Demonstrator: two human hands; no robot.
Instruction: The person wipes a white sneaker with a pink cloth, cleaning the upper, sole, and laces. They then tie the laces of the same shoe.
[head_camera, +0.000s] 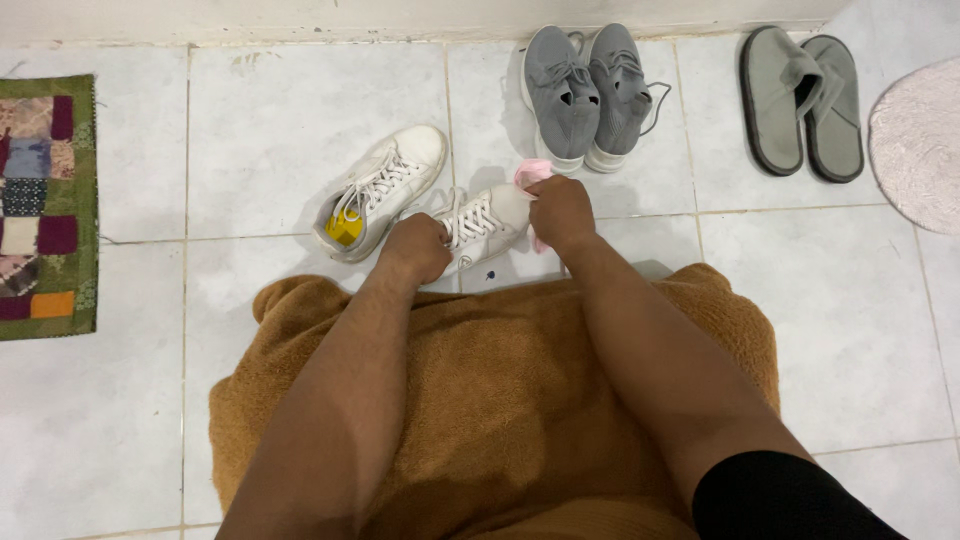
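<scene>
Left hand (418, 246) clamped on the heel end of a white sneaker (480, 222), right hand (560, 212) closed around a pink cloth (532, 175) pressed against the toe. Sneaker held between both hands, laces up, just above the white tiled floor (800, 300) and in front of a brown towel (500, 400) across the lap. Second white sneaker (385, 187) lying just to the left, touching or nearly so. Grey sneakers (585, 90) beyond, near the wall. Grey slippers (802, 100) well apart to the right, beside a pale round mat (920, 145). Patchwork rug (45, 205) far left.
</scene>
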